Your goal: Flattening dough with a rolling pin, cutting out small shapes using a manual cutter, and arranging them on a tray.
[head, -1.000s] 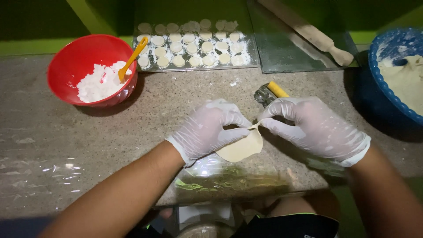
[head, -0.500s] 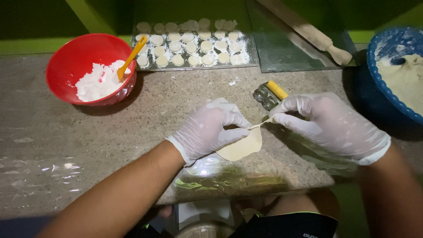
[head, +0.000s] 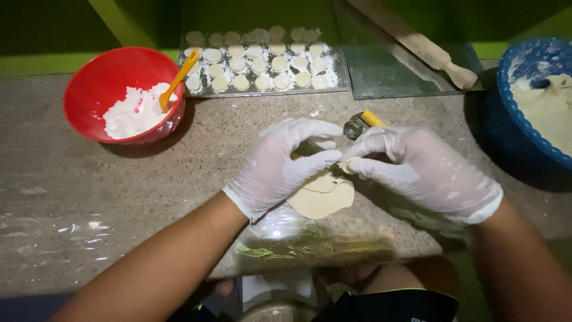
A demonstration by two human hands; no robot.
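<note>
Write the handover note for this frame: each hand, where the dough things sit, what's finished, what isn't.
Left hand, gloved: pinching the edge of the flat dough round.
Right hand, gloved: pinching the same edge, fingertips meeting the left's.
Round lies on the stone counter, partly lifted at the top.
Red bowl with white filling and orange spoon: far left.
Tray of small dough discs: behind.
Blue bowl of dough: right.
Rolling pin: behind, right.
Done: round rolled flat.
Left: no filling visible on it.

1. Light is dim overall, brightest on the counter (head: pixel 149 179) centre and fading to dark at the top corners.
2. The gloves (head: pixel 280 164) glare white, slightly overexposed.
3. Dark shadows lie beside the red bowl (head: pixel 89 83) and blue bowl (head: pixel 506 77).
4. The plastic sheet (head: pixel 286 226) glints; the near edge is soft.
</note>
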